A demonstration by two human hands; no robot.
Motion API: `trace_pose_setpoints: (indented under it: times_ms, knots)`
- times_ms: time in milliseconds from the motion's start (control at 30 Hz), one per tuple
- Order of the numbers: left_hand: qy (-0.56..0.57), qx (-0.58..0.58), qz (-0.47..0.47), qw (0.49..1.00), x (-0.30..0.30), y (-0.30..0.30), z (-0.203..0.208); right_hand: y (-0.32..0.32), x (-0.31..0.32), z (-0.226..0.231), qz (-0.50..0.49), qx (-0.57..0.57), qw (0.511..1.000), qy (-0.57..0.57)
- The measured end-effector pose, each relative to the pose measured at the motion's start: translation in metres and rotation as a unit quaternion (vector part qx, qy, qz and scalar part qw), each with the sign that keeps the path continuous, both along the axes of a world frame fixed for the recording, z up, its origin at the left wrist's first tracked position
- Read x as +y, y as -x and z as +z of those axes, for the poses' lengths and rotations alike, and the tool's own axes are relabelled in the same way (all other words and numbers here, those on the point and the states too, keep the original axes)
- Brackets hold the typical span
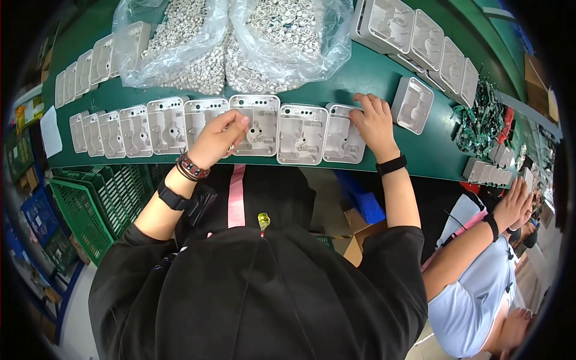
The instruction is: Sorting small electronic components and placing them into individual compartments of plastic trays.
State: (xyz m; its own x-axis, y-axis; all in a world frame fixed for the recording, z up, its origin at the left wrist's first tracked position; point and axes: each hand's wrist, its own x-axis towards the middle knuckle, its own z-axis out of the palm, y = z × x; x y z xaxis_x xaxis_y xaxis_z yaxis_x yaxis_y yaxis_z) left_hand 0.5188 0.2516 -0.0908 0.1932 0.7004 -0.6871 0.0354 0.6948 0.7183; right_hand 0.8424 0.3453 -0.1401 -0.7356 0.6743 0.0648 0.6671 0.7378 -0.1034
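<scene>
A row of light grey plastic housings, open side up, runs along the near edge of the green table. My left hand (217, 139) is closed, fingertips pinched together, over a housing with a black hole (259, 135) and its left neighbour (201, 111). What it may hold is too small to make out. My right hand (373, 125) reaches to the row's right-end housing (345, 137). Its fingers are apart, with the thumb side at the housing's upper right corner. Another housing (302, 135) stands between the two hands' housings.
Clear bags of small white plastic parts (282, 27) lie behind the row. More housings (414, 105) stand at the right, near stacked ones (390, 27) and a heap of green circuit boards (480, 120). A co-worker's hand (511, 207) is at far right; green crates (90, 210) stand lower left.
</scene>
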Motion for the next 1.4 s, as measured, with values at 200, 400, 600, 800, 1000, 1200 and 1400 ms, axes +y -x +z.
trace_pose_setpoints:
  times_ms: [200,400,600,800,1000,1200,1400]
  knots:
    - [-0.032,-0.036,-0.004,0.999,0.000,-0.012,0.003,-0.007,-0.009,-0.005,-0.062,0.013,0.998,0.027]
    - [0.039,-0.203,0.014,0.978,-0.002,-0.020,0.018,-0.013,-0.028,0.008,-0.138,0.045,0.986,0.081]
    - [0.043,-0.180,-0.022,0.983,0.003,-0.021,0.019,-0.009,-0.028,0.012,-0.162,0.000,0.984,0.079]
    - [0.028,-0.182,-0.001,0.983,0.001,-0.022,0.022,0.009,-0.029,0.027,-0.154,-0.002,0.986,0.061]
    - [0.071,-0.182,-0.041,0.980,-0.005,-0.027,0.020,0.112,-0.070,0.100,-0.165,0.271,0.914,0.253]
    - [0.095,-0.211,-0.002,0.973,-0.003,-0.032,0.027,0.139,-0.085,0.096,-0.119,0.307,0.907,0.264]
    - [0.008,-0.222,-0.048,0.974,-0.006,-0.023,0.018,0.129,-0.088,0.095,-0.166,0.383,0.876,0.243]
